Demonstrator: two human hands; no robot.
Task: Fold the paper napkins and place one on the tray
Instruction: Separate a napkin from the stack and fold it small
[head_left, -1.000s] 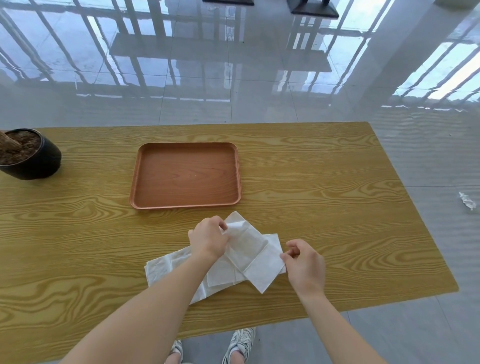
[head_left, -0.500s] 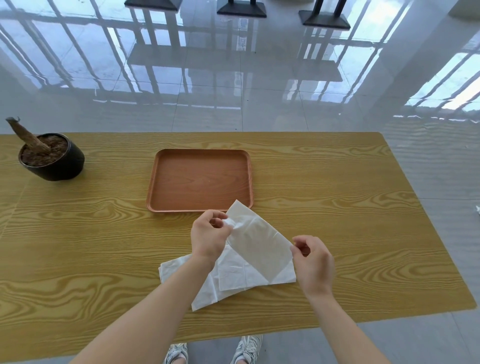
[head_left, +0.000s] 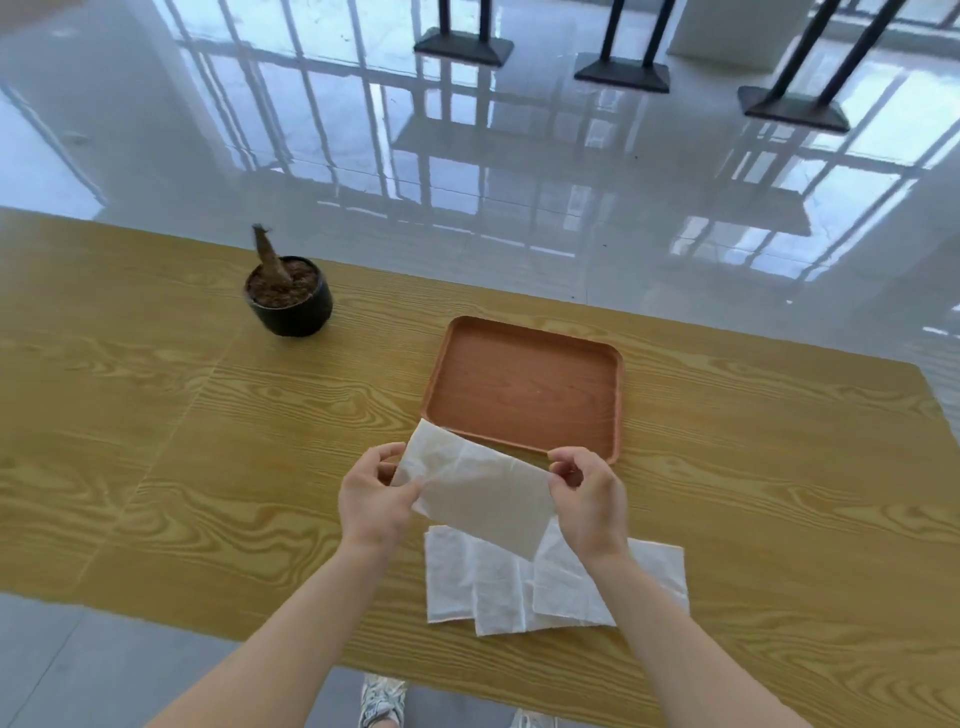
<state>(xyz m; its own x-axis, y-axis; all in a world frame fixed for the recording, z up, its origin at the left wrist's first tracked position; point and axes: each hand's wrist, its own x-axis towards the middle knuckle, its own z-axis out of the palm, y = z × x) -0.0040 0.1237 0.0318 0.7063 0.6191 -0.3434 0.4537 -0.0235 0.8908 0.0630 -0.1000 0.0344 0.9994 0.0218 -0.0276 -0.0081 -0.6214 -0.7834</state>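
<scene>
The left grip (head_left: 374, 500) and right grip (head_left: 589, 503) each pinch an end of one napkin (head_left: 480, 486), held above the spare napkins (head_left: 493, 587). The tray (head_left: 524, 395) sits just beyond, its near corner hidden by the napkin. A pot (head_left: 291, 306) stands far beyond the left grip.

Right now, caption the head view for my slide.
One napkin pinched between left hand and right hand above the table, near the tray; more napkins lie beneath.

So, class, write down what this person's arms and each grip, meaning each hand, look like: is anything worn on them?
The left grip and right grip are bare hands: no gloves, rings or watch show. The left forearm and right forearm are bare too, with no sleeve, bracelet or marking in view down to the picture's lower edge.
</scene>
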